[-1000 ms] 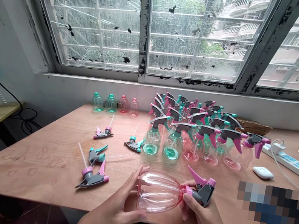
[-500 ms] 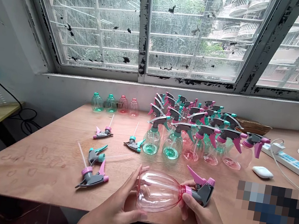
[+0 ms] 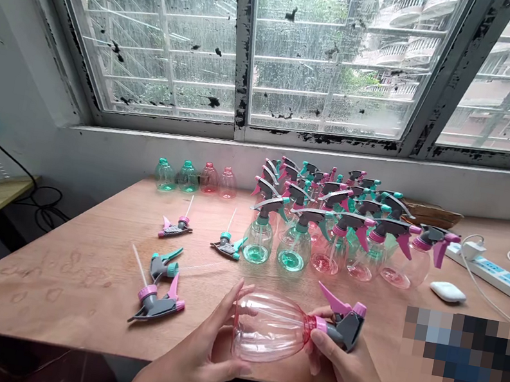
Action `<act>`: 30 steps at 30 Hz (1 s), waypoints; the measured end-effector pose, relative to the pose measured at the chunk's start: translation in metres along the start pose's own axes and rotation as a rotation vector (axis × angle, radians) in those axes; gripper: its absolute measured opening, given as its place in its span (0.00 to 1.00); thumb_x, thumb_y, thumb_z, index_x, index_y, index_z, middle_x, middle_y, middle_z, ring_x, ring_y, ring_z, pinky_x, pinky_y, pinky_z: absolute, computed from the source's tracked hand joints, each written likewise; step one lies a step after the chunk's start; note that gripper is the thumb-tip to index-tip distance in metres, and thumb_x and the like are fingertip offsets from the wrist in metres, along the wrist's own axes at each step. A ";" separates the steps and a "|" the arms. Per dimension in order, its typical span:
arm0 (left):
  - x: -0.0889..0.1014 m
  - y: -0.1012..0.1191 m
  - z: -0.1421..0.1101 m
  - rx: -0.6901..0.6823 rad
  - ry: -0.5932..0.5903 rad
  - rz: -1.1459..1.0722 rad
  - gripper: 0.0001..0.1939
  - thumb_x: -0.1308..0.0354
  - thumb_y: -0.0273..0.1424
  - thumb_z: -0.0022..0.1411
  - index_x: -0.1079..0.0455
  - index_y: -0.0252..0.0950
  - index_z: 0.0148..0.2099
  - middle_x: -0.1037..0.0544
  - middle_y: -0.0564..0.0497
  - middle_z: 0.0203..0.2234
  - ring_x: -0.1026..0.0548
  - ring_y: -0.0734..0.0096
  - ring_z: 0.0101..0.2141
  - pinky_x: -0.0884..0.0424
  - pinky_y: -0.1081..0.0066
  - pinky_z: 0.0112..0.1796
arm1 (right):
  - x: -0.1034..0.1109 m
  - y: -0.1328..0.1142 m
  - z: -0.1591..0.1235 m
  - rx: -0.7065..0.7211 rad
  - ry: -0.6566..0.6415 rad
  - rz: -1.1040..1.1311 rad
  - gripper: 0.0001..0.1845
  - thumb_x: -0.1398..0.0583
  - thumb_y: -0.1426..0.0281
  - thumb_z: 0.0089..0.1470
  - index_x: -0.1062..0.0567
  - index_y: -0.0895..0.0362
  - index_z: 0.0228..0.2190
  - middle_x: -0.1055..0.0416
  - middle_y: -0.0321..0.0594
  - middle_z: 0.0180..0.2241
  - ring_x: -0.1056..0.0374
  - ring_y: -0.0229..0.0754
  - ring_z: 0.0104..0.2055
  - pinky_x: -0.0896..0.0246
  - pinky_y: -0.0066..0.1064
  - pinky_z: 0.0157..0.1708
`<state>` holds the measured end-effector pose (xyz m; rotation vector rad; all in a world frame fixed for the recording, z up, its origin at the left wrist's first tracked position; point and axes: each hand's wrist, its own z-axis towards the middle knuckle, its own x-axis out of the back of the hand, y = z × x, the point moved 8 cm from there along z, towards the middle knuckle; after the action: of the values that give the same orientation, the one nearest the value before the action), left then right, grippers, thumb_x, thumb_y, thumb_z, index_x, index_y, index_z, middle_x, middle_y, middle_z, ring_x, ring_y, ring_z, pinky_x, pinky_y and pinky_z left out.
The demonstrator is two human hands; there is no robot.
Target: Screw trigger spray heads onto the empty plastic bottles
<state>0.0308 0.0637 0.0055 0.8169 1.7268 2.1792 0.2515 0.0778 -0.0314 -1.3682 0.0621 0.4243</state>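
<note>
Head view: pink bottle [image 3: 271, 329] held sideways between both hands.
Left hand [image 3: 199, 351] is cupped around the bottle's base; right hand [image 3: 347, 366] is clamped on the collar of the spray head [image 3: 349, 329]. The bottle is over the table's [image 3: 72, 291] front edge. Loose trigger heads [image 3: 156, 309] lie left; assembled spray bottles [image 3: 294, 250] stand behind.

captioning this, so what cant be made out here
In the head view:
Rear spray bottles: bodies mostly hidden by the front spray bottles.
Right hand: some fingers partly behind the pink bottle's neck.
Power strip: right end cut off by the picture's edge.
Pixelated patch: hides whatever is beneath.
</note>
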 end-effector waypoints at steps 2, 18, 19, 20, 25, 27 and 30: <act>0.001 0.000 -0.001 0.014 0.028 -0.019 0.53 0.33 0.31 0.62 0.67 0.56 0.73 0.53 0.47 0.73 0.39 0.53 0.66 0.40 0.55 0.65 | 0.000 0.000 0.000 0.002 0.004 -0.002 0.18 0.32 0.57 0.64 0.29 0.56 0.44 0.24 0.40 0.26 0.30 0.42 0.21 0.34 0.29 0.23; 0.002 -0.007 0.000 0.042 -0.020 0.005 0.54 0.34 0.32 0.63 0.72 0.57 0.73 0.60 0.48 0.74 0.44 0.50 0.68 0.44 0.52 0.66 | 0.001 0.000 0.000 0.008 -0.006 -0.003 0.17 0.33 0.58 0.66 0.30 0.56 0.45 0.23 0.39 0.26 0.30 0.41 0.22 0.34 0.28 0.23; 0.002 -0.007 0.000 0.049 -0.022 -0.001 0.54 0.34 0.32 0.63 0.71 0.56 0.73 0.60 0.47 0.74 0.44 0.49 0.68 0.44 0.51 0.66 | 0.001 0.001 0.000 0.010 -0.003 -0.003 0.17 0.33 0.58 0.66 0.30 0.56 0.44 0.23 0.39 0.26 0.30 0.41 0.22 0.34 0.28 0.23; 0.003 -0.007 0.000 0.052 -0.020 0.002 0.54 0.34 0.31 0.63 0.70 0.55 0.74 0.60 0.47 0.74 0.44 0.49 0.68 0.44 0.51 0.66 | 0.001 0.001 0.000 0.012 -0.001 -0.001 0.17 0.33 0.58 0.65 0.30 0.55 0.44 0.23 0.39 0.26 0.30 0.41 0.21 0.34 0.28 0.23; 0.001 -0.005 0.000 0.004 -0.022 0.016 0.47 0.40 0.31 0.68 0.69 0.58 0.73 0.56 0.47 0.73 0.36 0.54 0.64 0.35 0.56 0.62 | 0.002 0.001 0.000 0.014 0.003 -0.004 0.16 0.33 0.58 0.65 0.29 0.55 0.44 0.23 0.39 0.26 0.30 0.42 0.21 0.34 0.29 0.23; 0.000 -0.004 -0.001 -0.014 -0.034 0.012 0.45 0.42 0.31 0.69 0.70 0.59 0.73 0.55 0.47 0.73 0.33 0.56 0.62 0.33 0.57 0.60 | 0.001 0.001 0.000 0.014 0.003 -0.005 0.16 0.33 0.58 0.65 0.29 0.55 0.43 0.23 0.39 0.26 0.30 0.42 0.21 0.34 0.29 0.23; 0.001 -0.004 -0.001 0.000 -0.024 0.018 0.50 0.37 0.32 0.66 0.71 0.59 0.73 0.57 0.47 0.73 0.36 0.54 0.64 0.36 0.56 0.62 | 0.001 0.000 0.000 0.014 0.001 0.001 0.16 0.33 0.58 0.65 0.29 0.55 0.44 0.24 0.39 0.26 0.30 0.41 0.21 0.34 0.28 0.23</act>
<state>0.0290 0.0649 0.0016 0.8580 1.7145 2.1716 0.2520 0.0779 -0.0317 -1.3546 0.0658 0.4233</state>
